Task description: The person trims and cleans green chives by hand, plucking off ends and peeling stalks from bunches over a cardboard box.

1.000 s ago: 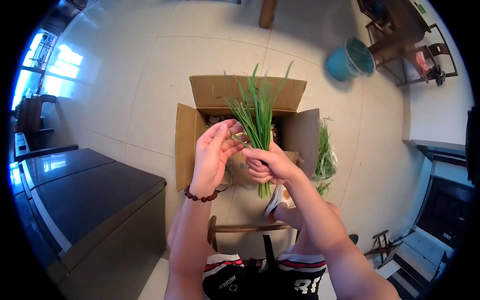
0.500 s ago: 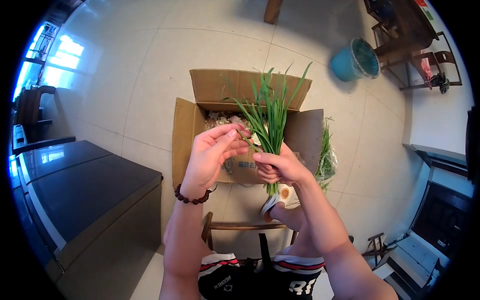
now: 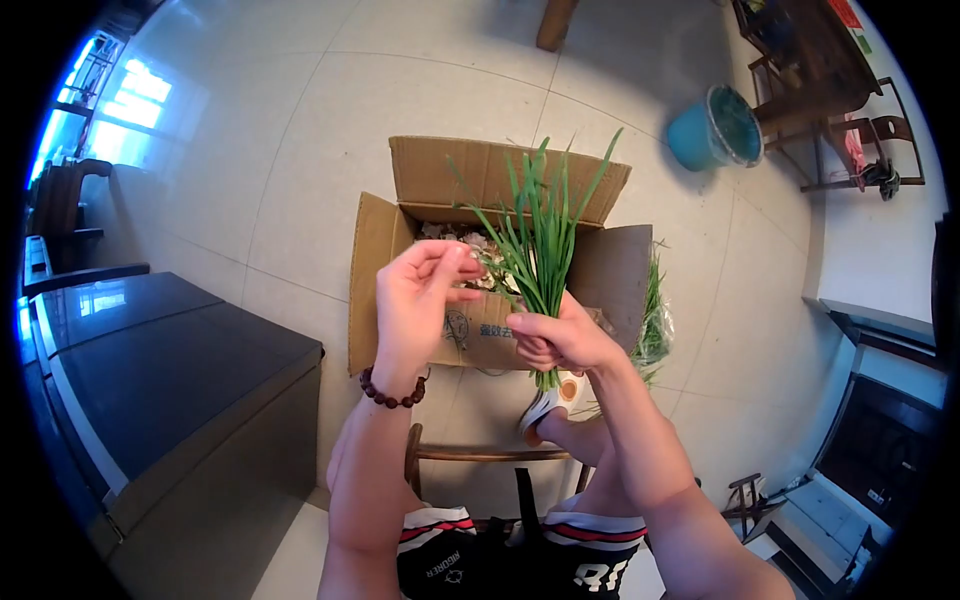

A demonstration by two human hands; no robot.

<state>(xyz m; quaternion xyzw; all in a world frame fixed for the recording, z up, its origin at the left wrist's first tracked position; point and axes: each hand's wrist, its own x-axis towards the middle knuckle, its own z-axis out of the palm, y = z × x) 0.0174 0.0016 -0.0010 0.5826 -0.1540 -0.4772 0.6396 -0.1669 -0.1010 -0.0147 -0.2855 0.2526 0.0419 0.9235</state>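
Observation:
My right hand [image 3: 560,335] is wrapped round a bunch of green garlic chives [image 3: 545,245], its thumb lying across the stems. The leaves fan upward, and the stem ends stick out below the fist. Left of the bunch, my left hand [image 3: 425,300] pinches a thin chive leaf at its fingertips; the leaf's far end is lost among the others. Beneath both hands stands an open cardboard box [image 3: 505,165] with its flaps spread. Pale, papery scraps [image 3: 450,236] lie inside it, partly hidden by my hands.
More chives in a clear plastic bag [image 3: 655,325] lie on the floor right of the box. A blue bucket [image 3: 705,135] stands farther right, by wooden furniture [image 3: 815,70]. A dark cabinet [image 3: 190,360] fills the left side. A wooden stool bar [image 3: 490,453] is close to my legs.
My left hand has shifted slightly left and up, its fingertips a little farther from the bunch. My right hand keeps its grip on the chives in nearly the same place.

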